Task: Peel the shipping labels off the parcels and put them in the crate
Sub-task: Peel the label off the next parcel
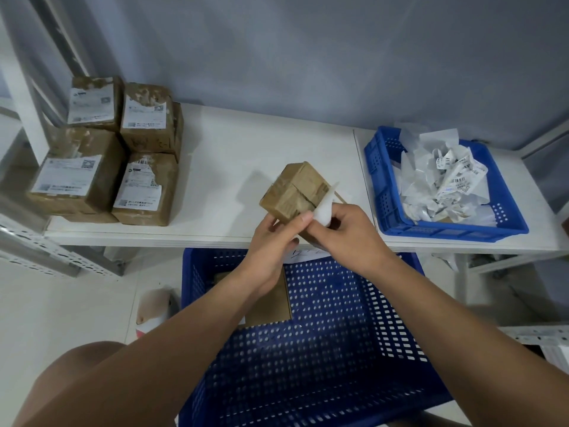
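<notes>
I hold a brown taped parcel (295,189) tilted above the front edge of the white table (246,155). My left hand (274,238) grips its lower corner from below. My right hand (345,229) pinches a white label (324,208) that curls away from the parcel's right side. Several parcels with labels on top (101,149) are stacked at the table's left. A small blue crate (381,192) on the right of the table holds a heap of crumpled peeled labels (443,183). A large blue crate (338,334) sits on the floor below my arms, with a brown parcel (271,306) inside.
A grey wall stands behind the table. Metal shelf rails (37,248) run along the left, and another rail (542,337) shows at the lower right. A pale object (154,309) lies on the floor left of the big crate. My knee (80,371) is at the lower left.
</notes>
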